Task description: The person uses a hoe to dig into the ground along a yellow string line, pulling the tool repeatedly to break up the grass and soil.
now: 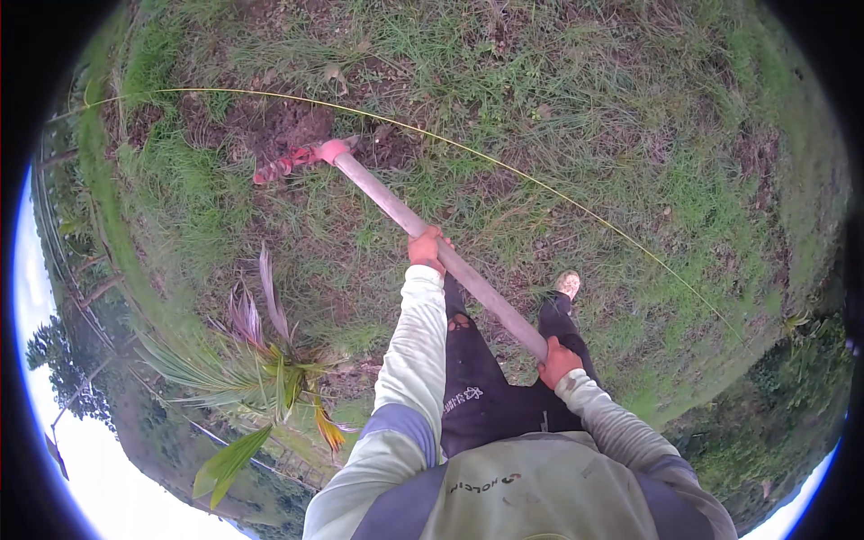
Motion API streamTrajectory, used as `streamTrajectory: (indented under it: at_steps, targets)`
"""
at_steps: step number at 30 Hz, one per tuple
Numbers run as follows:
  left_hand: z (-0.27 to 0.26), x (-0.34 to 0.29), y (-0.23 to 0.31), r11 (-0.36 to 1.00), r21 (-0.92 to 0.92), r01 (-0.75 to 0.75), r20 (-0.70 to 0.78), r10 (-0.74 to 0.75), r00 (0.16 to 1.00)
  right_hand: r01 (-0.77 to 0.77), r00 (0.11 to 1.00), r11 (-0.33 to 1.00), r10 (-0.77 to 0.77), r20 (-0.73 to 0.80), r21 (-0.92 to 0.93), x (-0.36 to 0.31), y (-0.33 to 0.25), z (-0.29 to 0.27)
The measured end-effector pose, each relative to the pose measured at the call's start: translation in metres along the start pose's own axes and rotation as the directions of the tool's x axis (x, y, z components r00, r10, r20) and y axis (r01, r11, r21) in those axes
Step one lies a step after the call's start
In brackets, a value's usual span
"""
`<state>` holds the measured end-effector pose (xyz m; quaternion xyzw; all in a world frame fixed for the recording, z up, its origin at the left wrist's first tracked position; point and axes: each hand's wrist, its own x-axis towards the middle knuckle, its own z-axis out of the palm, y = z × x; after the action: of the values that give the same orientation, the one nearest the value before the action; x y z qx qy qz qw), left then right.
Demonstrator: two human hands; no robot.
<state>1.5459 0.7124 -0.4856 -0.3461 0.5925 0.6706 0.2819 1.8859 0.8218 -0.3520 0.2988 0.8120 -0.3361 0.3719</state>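
Observation:
A pickaxe (396, 209) with a pale wooden handle and a worn red head slants across the middle of the view. My left hand (427, 249) is closed round the handle about halfway along it. Down at the handle's lower end, my right hand (560, 362) grips it too. The red head (297, 160) is at the upper left, next to a patch of dug, dark soil (283, 126). Whether the head touches the ground I cannot tell.
A taut yellow line (486, 157) runs in a curve over the grass beyond the pickaxe. To my left grows a young palm (281, 373) with green and dried leaves. My shoe (568, 284) stands on the grass at right. Trees and a slope lie at the edges.

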Motion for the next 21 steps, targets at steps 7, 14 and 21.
streamTrajectory:
  at_steps: [7, 14, 21]
  targets:
    - [-0.002, -0.104, 0.042, 0.971, -0.019, -0.238, -0.029, 0.237, 0.971, 0.113, 0.98, 0.991, -0.099, -0.171, 0.072, 0.01, 0.042, 0.026]
    - [0.024, -0.245, 0.239, 0.569, -0.033, -0.822, -0.024, 0.822, 0.569, 0.576, 0.801, 0.791, -0.497, -0.332, 0.206, 0.081, -0.099, -0.092]
    - [0.06, -0.173, 0.245, 0.432, -0.063, -0.9, -0.091, 0.895, 0.436, 0.622, 0.744, 0.773, -0.531, -0.406, 0.128, 0.156, -0.115, -0.148]
